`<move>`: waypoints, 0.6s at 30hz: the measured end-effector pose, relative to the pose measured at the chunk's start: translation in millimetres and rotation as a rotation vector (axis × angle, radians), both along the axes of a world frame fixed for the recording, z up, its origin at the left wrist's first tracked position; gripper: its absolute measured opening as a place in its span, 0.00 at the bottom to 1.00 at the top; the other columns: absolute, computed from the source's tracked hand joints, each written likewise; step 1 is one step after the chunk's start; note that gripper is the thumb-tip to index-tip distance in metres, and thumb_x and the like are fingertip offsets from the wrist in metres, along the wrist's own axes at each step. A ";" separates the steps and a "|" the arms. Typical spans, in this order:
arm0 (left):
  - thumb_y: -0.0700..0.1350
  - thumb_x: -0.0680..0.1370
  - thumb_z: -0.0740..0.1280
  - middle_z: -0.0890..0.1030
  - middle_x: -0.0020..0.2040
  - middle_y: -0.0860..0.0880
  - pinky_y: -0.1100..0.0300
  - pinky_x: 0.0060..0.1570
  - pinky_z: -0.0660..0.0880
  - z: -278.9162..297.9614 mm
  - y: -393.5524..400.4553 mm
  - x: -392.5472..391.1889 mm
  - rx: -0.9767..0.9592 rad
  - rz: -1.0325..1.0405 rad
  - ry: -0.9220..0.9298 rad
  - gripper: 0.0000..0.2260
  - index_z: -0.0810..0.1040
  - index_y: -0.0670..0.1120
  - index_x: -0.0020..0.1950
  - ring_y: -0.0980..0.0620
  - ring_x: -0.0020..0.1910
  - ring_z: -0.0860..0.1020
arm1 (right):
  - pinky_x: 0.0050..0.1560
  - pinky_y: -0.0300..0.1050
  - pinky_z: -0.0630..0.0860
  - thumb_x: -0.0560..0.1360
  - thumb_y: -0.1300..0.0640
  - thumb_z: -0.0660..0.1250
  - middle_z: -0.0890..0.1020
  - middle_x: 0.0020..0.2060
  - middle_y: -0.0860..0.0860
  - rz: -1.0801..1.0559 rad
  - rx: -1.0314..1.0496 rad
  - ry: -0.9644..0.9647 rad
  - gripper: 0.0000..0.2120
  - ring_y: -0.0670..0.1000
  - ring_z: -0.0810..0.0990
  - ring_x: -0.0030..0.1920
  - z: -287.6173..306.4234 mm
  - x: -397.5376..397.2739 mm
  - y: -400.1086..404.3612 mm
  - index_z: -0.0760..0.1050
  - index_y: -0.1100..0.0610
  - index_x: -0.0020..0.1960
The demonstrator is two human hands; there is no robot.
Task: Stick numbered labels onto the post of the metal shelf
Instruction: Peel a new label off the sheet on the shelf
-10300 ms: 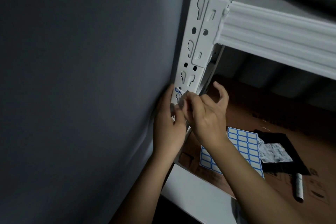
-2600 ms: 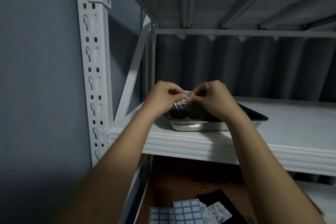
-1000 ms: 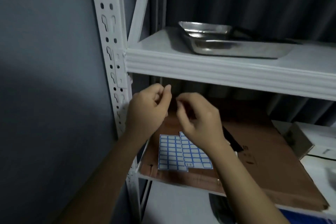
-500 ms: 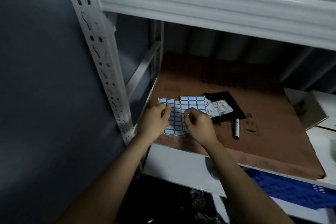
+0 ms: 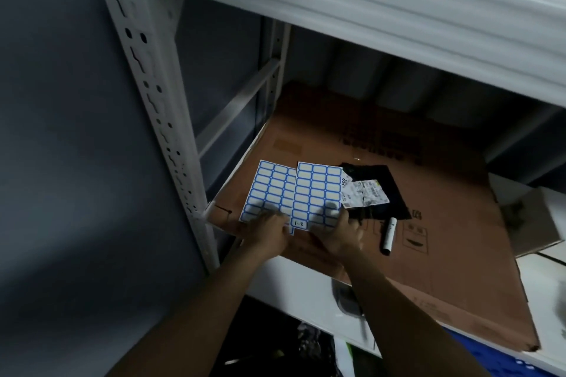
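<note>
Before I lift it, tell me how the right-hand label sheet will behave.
The right label sheet looks like thin paper lying flat on the cardboard, so it would probably flop if lifted by one edge. It likely weighs almost nothing. Overlapping the left label sheet, it may drag that one along.

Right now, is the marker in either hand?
No. The marker lies on the cardboard, right of the right hand; both hands are at the label sheets.

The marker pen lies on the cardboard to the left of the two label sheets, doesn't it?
Not quite. The head view shows the marker pen lying on the cardboard to the right of the two label sheets, beyond the right hand.
</note>
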State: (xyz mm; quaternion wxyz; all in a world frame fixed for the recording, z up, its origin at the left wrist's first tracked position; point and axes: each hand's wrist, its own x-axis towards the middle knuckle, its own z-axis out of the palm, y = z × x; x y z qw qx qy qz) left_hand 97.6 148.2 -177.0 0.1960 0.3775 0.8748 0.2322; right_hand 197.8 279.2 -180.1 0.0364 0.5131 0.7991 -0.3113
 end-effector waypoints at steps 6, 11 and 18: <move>0.42 0.76 0.61 0.78 0.58 0.49 0.52 0.56 0.68 -1.7 -1.2 6.5 -0.069 -0.021 0.034 0.09 0.78 0.48 0.53 0.46 0.60 0.73 | 0.68 0.58 0.62 0.67 0.45 0.75 0.62 0.68 0.60 -0.079 -0.063 0.001 0.42 0.62 0.59 0.70 -3.1 -5.4 6.6 0.56 0.55 0.71; 0.42 0.76 0.60 0.77 0.59 0.50 0.49 0.58 0.66 -1.1 -1.5 8.9 -0.060 0.010 0.005 0.08 0.78 0.47 0.52 0.48 0.62 0.72 | 0.63 0.56 0.71 0.67 0.64 0.74 0.66 0.65 0.60 -0.134 -0.163 0.399 0.37 0.62 0.68 0.65 0.5 -1.6 12.1 0.59 0.57 0.70; 0.46 0.81 0.57 0.81 0.54 0.46 0.54 0.57 0.65 10.2 1.8 9.4 0.036 0.168 -0.069 0.11 0.76 0.47 0.58 0.45 0.56 0.77 | 0.52 0.52 0.77 0.73 0.73 0.64 0.72 0.63 0.57 -0.346 -0.549 0.822 0.35 0.56 0.74 0.58 9.2 0.1 11.4 0.55 0.53 0.74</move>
